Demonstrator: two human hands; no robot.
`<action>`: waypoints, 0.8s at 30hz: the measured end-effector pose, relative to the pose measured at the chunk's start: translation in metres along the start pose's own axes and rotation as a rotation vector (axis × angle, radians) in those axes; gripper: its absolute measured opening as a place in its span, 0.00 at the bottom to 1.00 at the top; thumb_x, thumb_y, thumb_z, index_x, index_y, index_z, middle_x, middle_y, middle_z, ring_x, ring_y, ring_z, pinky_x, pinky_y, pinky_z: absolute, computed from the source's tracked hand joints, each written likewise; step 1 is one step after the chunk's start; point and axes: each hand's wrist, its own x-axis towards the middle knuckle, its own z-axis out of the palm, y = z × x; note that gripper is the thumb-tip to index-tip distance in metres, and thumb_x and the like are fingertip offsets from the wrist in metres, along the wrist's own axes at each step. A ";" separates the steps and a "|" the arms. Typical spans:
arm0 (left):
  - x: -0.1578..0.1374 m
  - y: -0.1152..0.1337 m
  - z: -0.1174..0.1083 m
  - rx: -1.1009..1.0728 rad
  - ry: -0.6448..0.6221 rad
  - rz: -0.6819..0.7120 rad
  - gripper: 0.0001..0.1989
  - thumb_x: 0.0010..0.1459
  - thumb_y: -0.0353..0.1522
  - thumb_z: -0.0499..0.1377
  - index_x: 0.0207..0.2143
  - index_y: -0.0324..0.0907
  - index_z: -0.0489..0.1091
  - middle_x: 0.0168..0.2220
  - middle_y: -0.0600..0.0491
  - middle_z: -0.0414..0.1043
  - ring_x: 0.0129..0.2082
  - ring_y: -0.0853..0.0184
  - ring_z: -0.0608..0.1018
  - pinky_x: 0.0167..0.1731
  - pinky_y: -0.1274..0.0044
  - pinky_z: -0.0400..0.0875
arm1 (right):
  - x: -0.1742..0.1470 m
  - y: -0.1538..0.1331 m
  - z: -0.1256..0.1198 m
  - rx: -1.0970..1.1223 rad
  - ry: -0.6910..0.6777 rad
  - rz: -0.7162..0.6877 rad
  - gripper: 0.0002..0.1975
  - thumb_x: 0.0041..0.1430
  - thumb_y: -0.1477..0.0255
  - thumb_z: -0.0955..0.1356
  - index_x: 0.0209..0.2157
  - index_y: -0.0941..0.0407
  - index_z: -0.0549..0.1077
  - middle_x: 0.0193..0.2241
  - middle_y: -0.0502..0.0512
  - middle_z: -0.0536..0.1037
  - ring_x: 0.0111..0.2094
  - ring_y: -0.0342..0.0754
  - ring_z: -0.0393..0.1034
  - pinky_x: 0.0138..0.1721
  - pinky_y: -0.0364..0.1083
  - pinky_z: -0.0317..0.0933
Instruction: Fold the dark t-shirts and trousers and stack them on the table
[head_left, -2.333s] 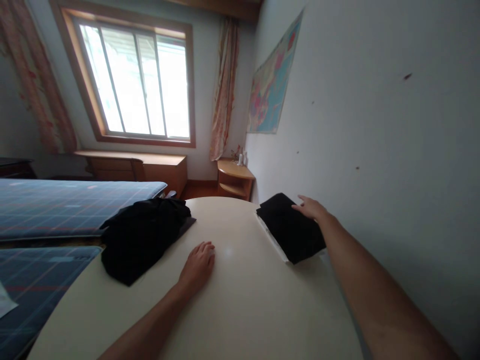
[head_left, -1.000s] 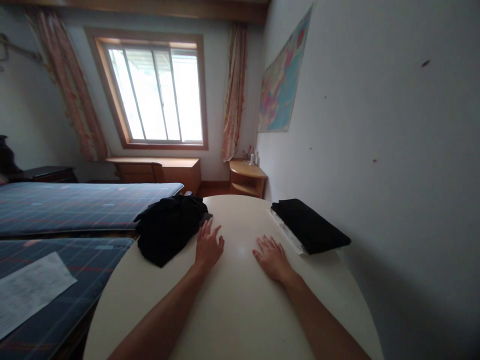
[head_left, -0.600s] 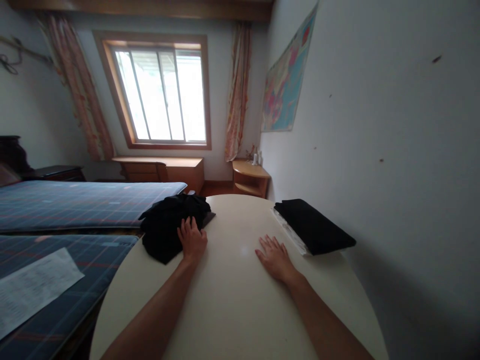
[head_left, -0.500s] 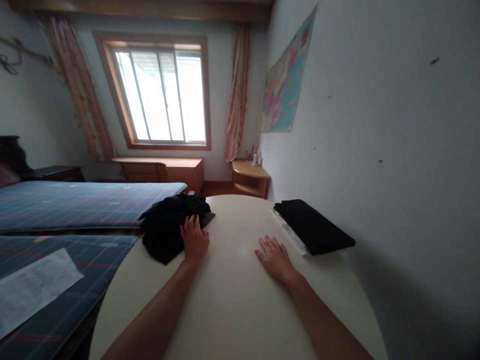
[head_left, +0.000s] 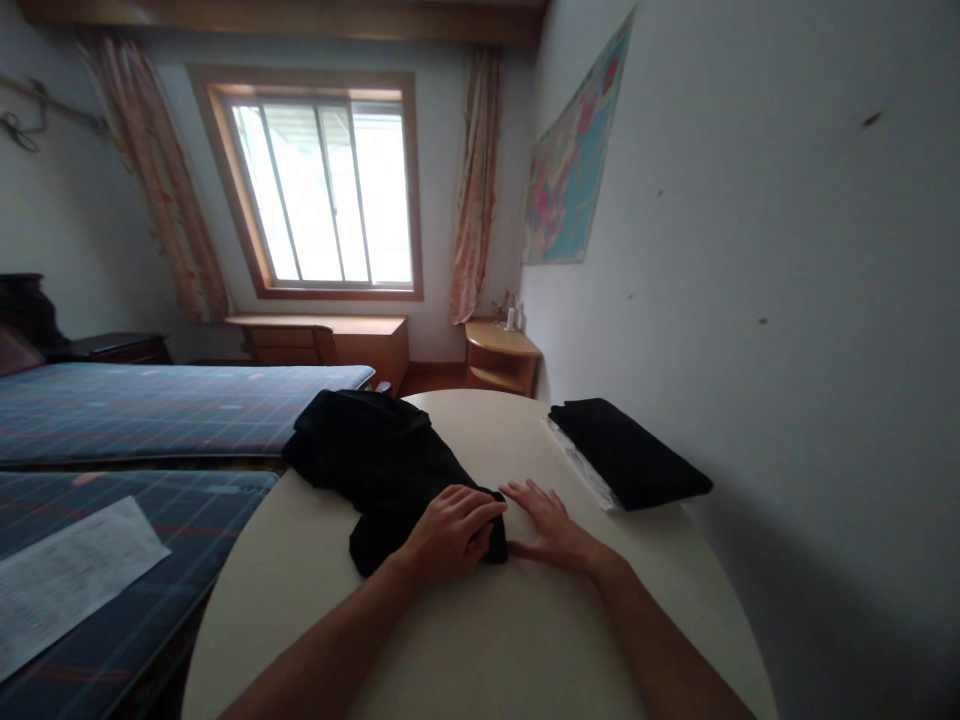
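Observation:
A crumpled black piece of clothing (head_left: 375,450) stretches from the left rim of the round white table (head_left: 480,660) to its middle. My left hand (head_left: 452,530) is closed on the near right end of the cloth, fingers curled over it. What kind of garment it is cannot be made out. Just right of that end, my right hand (head_left: 553,530) is open, fingers apart, low over the tabletop. Its fingertips are close to the cloth; whether they touch it is unclear. Farther right lies a folded black cloth (head_left: 630,455) with a white layer under its left edge.
Two plaid mattresses (head_left: 180,405) are left of the table, the nearer one bearing a printed sheet of paper (head_left: 82,580). A wall (head_left: 810,400) with a map (head_left: 574,160) runs along the right. A small corner shelf (head_left: 501,340) and a window (head_left: 322,190) are behind.
My left hand has closed on the black clothing and drawn one end right and toward me, spreading it out. My right hand has shifted slightly, now beside that end.

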 end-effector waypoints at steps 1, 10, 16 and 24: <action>0.000 -0.002 -0.001 0.030 0.052 -0.053 0.20 0.64 0.31 0.49 0.57 0.46 0.68 0.52 0.47 0.73 0.51 0.59 0.73 0.57 0.64 0.64 | -0.003 -0.004 -0.002 0.024 -0.029 -0.035 0.47 0.49 0.51 0.71 0.67 0.49 0.54 0.69 0.58 0.51 0.70 0.60 0.34 0.66 0.63 0.27; -0.009 -0.039 0.002 0.023 -0.039 -0.532 0.14 0.62 0.33 0.53 0.46 0.42 0.74 0.44 0.46 0.77 0.45 0.57 0.77 0.48 0.68 0.69 | -0.001 -0.034 0.008 0.134 0.200 -0.181 0.14 0.65 0.62 0.63 0.45 0.52 0.75 0.49 0.57 0.78 0.59 0.55 0.64 0.63 0.57 0.45; 0.004 -0.009 -0.007 -0.440 -0.023 -0.496 0.14 0.64 0.38 0.52 0.40 0.43 0.75 0.36 0.51 0.80 0.37 0.62 0.80 0.39 0.75 0.72 | 0.003 -0.023 -0.007 0.383 0.416 -0.041 0.18 0.67 0.57 0.57 0.36 0.54 0.70 0.31 0.53 0.79 0.34 0.50 0.74 0.38 0.47 0.64; -0.005 -0.008 -0.015 -0.191 -0.077 -0.474 0.17 0.56 0.33 0.59 0.49 0.50 0.70 0.38 0.54 0.78 0.39 0.61 0.79 0.40 0.74 0.69 | 0.005 0.021 -0.025 0.437 0.700 0.184 0.17 0.60 0.55 0.61 0.37 0.55 0.69 0.32 0.56 0.78 0.32 0.51 0.74 0.37 0.48 0.66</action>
